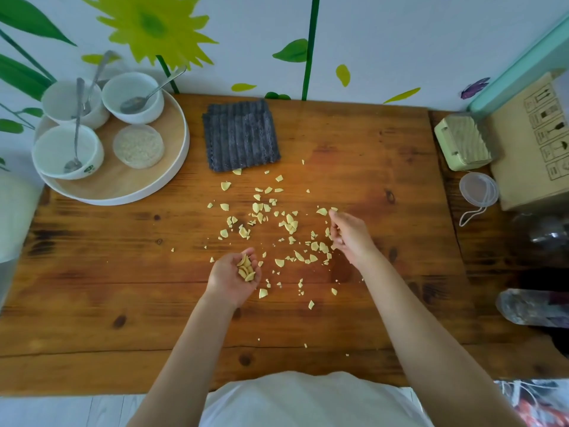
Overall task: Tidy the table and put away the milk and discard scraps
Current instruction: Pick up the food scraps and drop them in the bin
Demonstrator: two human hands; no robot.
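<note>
Background: A white wall (400, 41) painted with a yellow-green flower and green leaves stood behind a brown wooden desk (92, 288).
Tray: A round tray (181, 155) with a white rim and a wooden floor sat at the desk's far left corner.
On the tray: Three white bowls (92, 155) each held a metal spoon (144, 98). A clear lidded tub (138, 146) of pale grains stood just beside them.
Cloth: A dark grey ribbed cloth (241, 137) lay folded flat just right of the tray, close to the wall.
Scraps: Pale yellow scraps (289, 224) lay scattered over the middle of the desk, from just in front of the cloth down to the space between the two hands. Finer crumbs lay nearer the front edge.
Left grip: The left grip (231, 278) was turned palm up at the near left of the scatter, its fingers cupped round a small heap of scraps.
Right grip: The right grip (351, 235) was at the right edge of the scatter, fingers curled. Its fingertips (332, 212) pinched a scrap on the desk, and a few more pieces showed among the curled fingers.
Right side: A pale green box (462, 143), a clear round container (478, 189) with a white cord and a cardboard box (535, 143) with printed handling marks stood at the far right.
Near right edge: A dark jar (548, 235) and a plastic bottle (535, 306) lying on its side were too blurred to tell more.
</note>
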